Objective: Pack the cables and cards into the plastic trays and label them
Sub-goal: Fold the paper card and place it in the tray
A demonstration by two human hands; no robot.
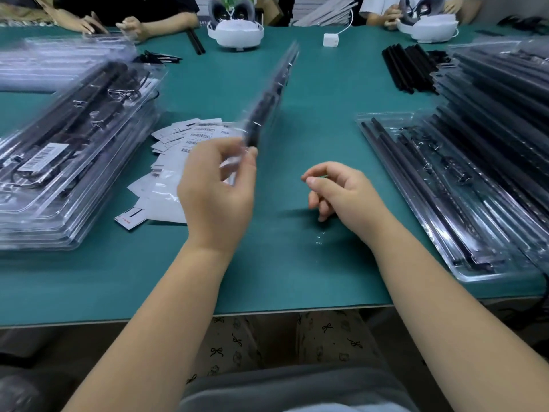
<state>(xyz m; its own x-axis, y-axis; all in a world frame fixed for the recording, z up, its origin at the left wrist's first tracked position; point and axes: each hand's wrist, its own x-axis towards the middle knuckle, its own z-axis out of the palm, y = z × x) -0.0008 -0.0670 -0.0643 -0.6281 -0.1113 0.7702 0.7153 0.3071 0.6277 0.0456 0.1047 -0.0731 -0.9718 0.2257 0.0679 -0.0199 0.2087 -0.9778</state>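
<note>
Green tabletop (312, 120), seen from the head camera. At the right edge, a tall stack of clear plastic trays (505, 93), each holding long black cables. Against its near side lies a single open tray (445, 200), flat on the tabletop, with black cables laid along its length and small metal clips beside them; its long axis runs from the far left to the near right. At the left, a second stack of closed trays (68, 162) holds black cables and clips; the top tray bears a white barcode label (40, 157). Between this stack and the left hand lies a loose pile of white barcode labels (175, 162).

Left hand (218, 185): fingers curled, pinching the near end of a filled tray (269, 102) that is raised off the tabletop and turned on edge; the tray is motion-blurred, its long axis pointing away from the person and slightly right. Right hand (341, 188): above the tabletop, thumb against forefinger; whether it pinches anything cannot be told. Loose black cables (407, 66) lie at the far right.
</note>
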